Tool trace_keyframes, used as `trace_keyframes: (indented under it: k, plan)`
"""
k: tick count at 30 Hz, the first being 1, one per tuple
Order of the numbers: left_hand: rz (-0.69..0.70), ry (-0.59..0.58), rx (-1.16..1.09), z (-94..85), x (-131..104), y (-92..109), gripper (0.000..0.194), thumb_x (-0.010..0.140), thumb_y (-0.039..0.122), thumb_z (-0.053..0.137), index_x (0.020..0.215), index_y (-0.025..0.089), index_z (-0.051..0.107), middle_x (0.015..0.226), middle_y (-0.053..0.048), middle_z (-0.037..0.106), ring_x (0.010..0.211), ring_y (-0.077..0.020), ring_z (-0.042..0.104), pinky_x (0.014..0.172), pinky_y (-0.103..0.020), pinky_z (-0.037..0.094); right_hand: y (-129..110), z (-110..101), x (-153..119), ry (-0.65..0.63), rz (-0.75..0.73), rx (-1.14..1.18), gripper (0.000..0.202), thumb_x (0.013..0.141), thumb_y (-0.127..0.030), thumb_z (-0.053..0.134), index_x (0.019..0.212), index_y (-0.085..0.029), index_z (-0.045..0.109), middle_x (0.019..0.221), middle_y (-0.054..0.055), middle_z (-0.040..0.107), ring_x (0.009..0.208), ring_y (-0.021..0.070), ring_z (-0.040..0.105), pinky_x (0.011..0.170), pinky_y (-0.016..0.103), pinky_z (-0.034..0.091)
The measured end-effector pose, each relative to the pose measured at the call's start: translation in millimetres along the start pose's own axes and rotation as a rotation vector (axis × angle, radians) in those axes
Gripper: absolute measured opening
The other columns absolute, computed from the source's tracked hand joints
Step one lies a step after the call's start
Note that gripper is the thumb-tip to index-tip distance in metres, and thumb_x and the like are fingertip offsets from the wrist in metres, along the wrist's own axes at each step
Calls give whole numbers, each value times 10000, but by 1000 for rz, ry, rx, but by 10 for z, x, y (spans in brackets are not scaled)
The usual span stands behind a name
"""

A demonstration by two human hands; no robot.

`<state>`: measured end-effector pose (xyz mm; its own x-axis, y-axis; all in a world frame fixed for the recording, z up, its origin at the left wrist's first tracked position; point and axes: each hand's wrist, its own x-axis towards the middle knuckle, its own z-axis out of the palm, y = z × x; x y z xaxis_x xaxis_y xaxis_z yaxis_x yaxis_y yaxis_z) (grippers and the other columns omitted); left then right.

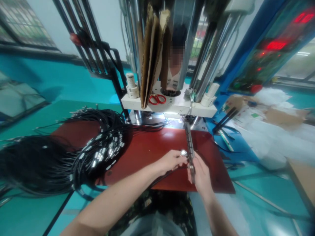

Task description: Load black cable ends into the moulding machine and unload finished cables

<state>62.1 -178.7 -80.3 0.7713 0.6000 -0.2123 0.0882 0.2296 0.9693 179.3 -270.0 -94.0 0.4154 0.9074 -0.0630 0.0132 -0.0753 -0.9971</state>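
Note:
My left hand (171, 161) is closed in a pinch at a small shiny metal connector (183, 153); a black cable (162, 178) trails from below that hand toward the lower left. Wrapped around the near end of a long, narrow, dark metal bar with notches (189, 141) is my right hand (202, 173). The connector is right beside the bar; whether they touch I cannot tell. The bar's far end reaches the lit gap under the white plate (172, 106) of an upright press. Both hands are over a reddish-brown board (152, 144).
A big bundle of black cables (103, 144) with silvery ends covers the board's left side. Cardboard pieces (150, 59) and red-handled scissors (157, 99) rest on the press plate. At right are a control panel (273, 55) with red digits and white plastic bags (268, 137).

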Motion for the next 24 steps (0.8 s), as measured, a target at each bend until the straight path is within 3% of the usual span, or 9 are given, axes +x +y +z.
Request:
trace_keyframes:
  k: [4, 13, 20, 24]
  plan:
    - [151, 71, 159, 68, 1, -22, 140, 644, 252, 589, 635, 121, 539, 628, 28, 527, 611, -88, 468, 617, -206, 360, -20, -11, 8, -19, 21, -16, 451, 860, -457, 391, 1213, -182, 447, 439, -61, 469, 309, 85, 406, 289, 181, 337]
    - [92, 55, 177, 19, 9, -34, 127, 644, 229, 552, 571, 128, 524, 569, 26, 550, 564, -103, 489, 592, -212, 371, -11, 31, 17, -86, -29, -195, 488, 857, -462, 385, 1255, -184, 433, 460, -63, 457, 339, 68, 414, 329, 165, 360]
    - [84, 202, 33, -62, 4, 43, 211, 697, 340, 546, 643, 156, 458, 517, 62, 444, 447, -54, 364, 455, -180, 285, 6, 18, 9, -3, 38, -64, 510, 825, -484, 436, 1227, -170, 449, 493, -40, 512, 341, 83, 437, 311, 181, 359]
    - [58, 202, -64, -64, 38, 67, 198, 669, 299, 575, 666, 167, 428, 452, 77, 430, 412, -48, 331, 431, -178, 231, 28, 14, 2, 18, 50, -29, 520, 809, -488, 465, 1224, -174, 454, 488, -39, 512, 339, 82, 433, 313, 183, 366]
